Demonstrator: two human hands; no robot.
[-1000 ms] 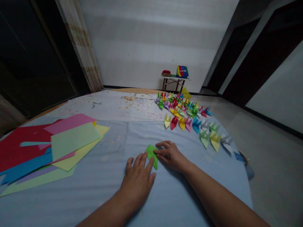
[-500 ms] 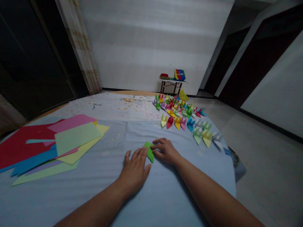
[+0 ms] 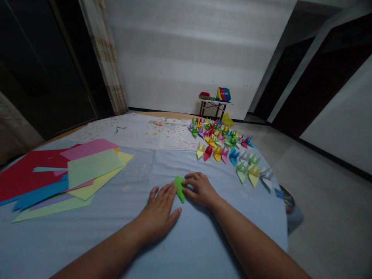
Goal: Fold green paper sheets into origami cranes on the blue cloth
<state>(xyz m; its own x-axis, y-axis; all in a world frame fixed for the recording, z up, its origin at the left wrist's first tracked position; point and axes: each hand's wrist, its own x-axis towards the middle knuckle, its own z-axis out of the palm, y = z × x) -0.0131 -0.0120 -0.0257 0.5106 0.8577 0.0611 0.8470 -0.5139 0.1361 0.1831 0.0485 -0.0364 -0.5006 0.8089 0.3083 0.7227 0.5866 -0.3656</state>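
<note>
You are steadying a folded green origami paper (image 3: 179, 189) on a pale blue cloth (image 3: 87, 244), fingers of your left hand (image 3: 159, 213) spread flat beside it, those of your right hand (image 3: 200, 190) pressing its edge, neither gripping. Rows of paper cranes (image 3: 221, 149) are standing beyond, near stacked coloured sheets (image 3: 93, 166), below a pale wall (image 3: 186, 58).

Paper sheets (image 3: 87, 170) lie left, apparently origami cranes (image 3: 217, 154) right.

Bright green folded paper (image 3: 179, 189), pale blue cloth (image 3: 72, 248), red, pink, yellow, mint and blue paper sheets (image 3: 43, 182), multicoloured paper cranes (image 3: 221, 143), white sheet (image 3: 139, 131) speckled orange
</note>
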